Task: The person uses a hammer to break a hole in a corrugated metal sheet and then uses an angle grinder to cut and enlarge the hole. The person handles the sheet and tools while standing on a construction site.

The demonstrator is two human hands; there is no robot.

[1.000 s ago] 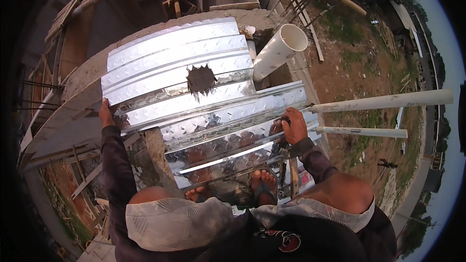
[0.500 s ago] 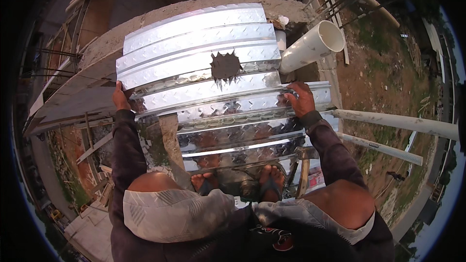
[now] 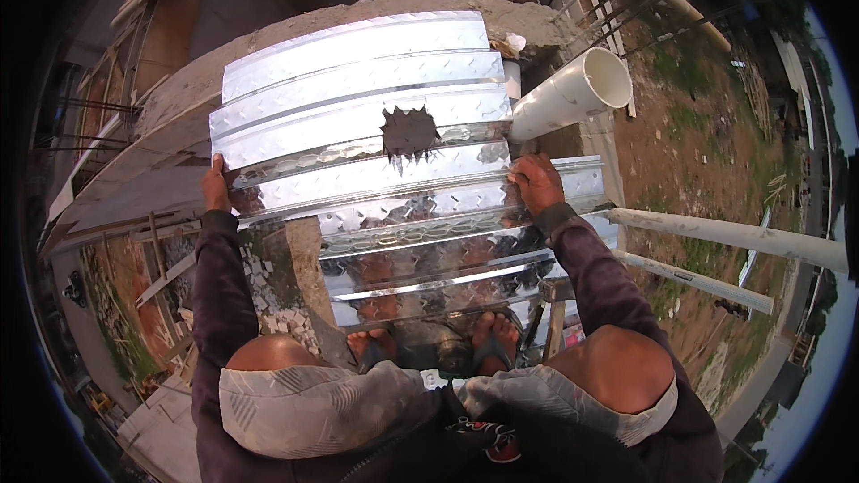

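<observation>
The shiny corrugated metal sheet [image 3: 358,116] with a ragged hole [image 3: 409,132] lies in front of the person, on the concrete wall top [image 3: 268,45], its ribs running left to right. The left hand [image 3: 215,188] grips its left edge and the right hand [image 3: 535,183] its right edge, hands wide apart, beside the white pipe [image 3: 573,94]

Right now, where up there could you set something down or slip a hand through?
Bare room: the upper sheet above the jagged hole. Crowded: left hand and right hand grip the sheet edges, and the white pipe butts against the right side.
</observation>
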